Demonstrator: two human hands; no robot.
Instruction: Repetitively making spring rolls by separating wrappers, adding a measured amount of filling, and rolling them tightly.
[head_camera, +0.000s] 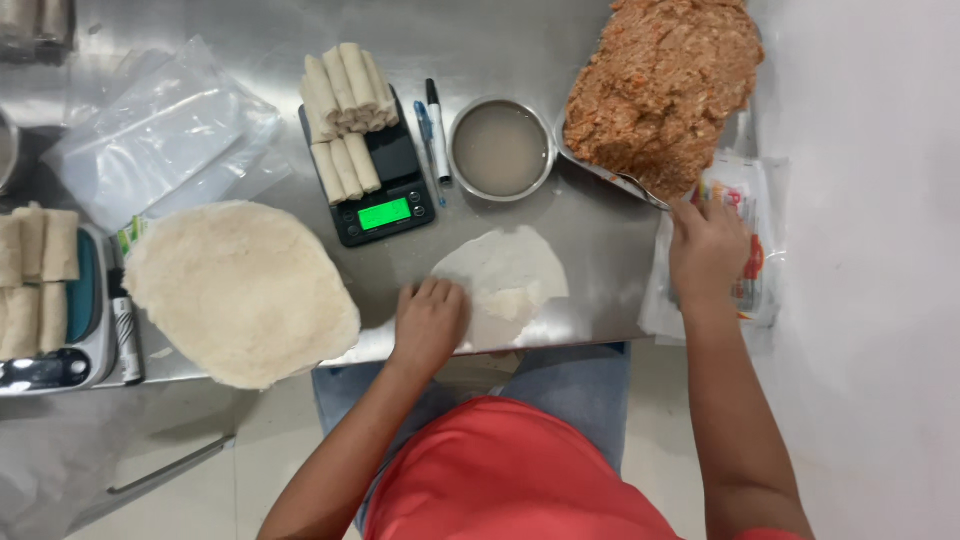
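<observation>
From my feed I'm looking straight down on a steel table (600, 240); the left hand (428, 322) lies flat, fingers together and pressed down on the near-left edge of a single thin wrapper (510, 275), which sits spread on the metal right in front of the person, partly folded at its near side; the right hand (708, 245) is out to the right, fingers curled shut around the handle of a spoon (640, 190), and the spoon's bowl end is dug into the near edge of a big mound of orange-brown minced filling (660, 85) heaped on a tray at the far right; under that hand I see a printed plastic packet (755, 200) lying on the table edge; between filling and scale stands a round metal bowl (500, 150) of cloudy liquid; just left of it lie two pens (432, 125), touching the black digital scale (385, 190), its green display lit, with finished rolls (345, 105) stacked on its platform; to the left a thick stack of round wrappers (240, 290) overhangs the near table edge; behind it a clear plastic bag (160, 135); at the far left a second scale (85, 320) carries more rolls
</observation>
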